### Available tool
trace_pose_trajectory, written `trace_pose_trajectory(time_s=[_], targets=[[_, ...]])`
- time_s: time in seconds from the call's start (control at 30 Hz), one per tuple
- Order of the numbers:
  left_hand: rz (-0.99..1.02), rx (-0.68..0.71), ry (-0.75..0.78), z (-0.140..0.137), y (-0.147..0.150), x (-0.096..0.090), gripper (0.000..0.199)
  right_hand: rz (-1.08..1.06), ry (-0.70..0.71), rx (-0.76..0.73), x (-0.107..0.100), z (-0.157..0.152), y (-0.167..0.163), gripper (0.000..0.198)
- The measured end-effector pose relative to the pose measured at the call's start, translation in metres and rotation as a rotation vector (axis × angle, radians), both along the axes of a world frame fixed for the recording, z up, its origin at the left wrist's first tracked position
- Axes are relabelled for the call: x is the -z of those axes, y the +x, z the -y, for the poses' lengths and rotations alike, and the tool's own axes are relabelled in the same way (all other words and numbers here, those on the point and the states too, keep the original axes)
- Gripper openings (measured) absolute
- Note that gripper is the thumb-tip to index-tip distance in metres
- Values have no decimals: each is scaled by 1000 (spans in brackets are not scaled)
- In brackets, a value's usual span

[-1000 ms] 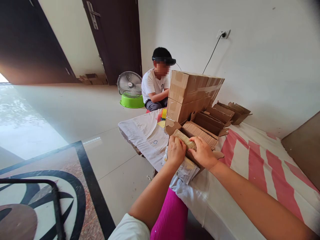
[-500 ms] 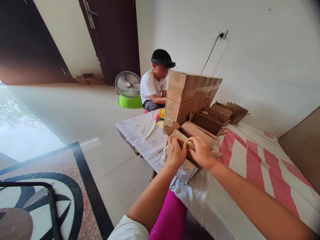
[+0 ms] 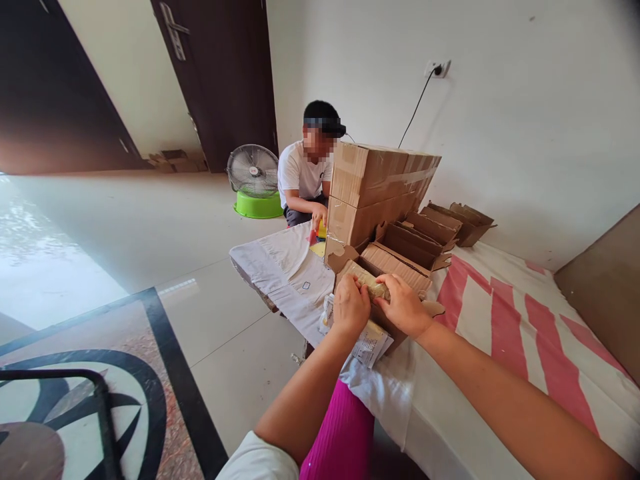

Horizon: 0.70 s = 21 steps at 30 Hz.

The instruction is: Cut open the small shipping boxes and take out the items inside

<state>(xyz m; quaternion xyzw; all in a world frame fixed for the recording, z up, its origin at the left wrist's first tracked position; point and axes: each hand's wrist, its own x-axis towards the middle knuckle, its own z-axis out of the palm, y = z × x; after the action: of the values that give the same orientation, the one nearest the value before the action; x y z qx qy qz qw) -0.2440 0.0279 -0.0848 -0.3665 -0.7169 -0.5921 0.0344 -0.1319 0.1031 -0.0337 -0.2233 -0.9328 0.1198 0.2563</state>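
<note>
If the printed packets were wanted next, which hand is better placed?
Probably the left hand: the packets lie by its wrist, while the right hand sits farther right. Both touch the bundle, though.

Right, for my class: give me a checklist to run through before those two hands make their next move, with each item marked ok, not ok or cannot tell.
1. Left hand on the tan bundle: ok, fingers touching it.
2. Right hand on the bundle: ok, at its nearer end.
3. Carton open: ok, end flaps out.
4. Bundle fully seated: cannot tell, hands partly hide it.
5. Space before the carton free: not ok, printed packets lie there.
6. Co-worker's hand away from the carton: ok.
</note>
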Motion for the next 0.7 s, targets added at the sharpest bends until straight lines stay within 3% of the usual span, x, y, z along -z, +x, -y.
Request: trace_pose_trajectory(time_s=[0.27,0.47,0.7], targets=[[266,97,168,-7,6,-5,15,-13,9,33,-5,4,0,40],[463,348,365,-12,11,-8,18,58,10,34,-15,6,5,40],[597,491,458,-10,6,-10,35,281,270,221,-34,32,-15,9]])
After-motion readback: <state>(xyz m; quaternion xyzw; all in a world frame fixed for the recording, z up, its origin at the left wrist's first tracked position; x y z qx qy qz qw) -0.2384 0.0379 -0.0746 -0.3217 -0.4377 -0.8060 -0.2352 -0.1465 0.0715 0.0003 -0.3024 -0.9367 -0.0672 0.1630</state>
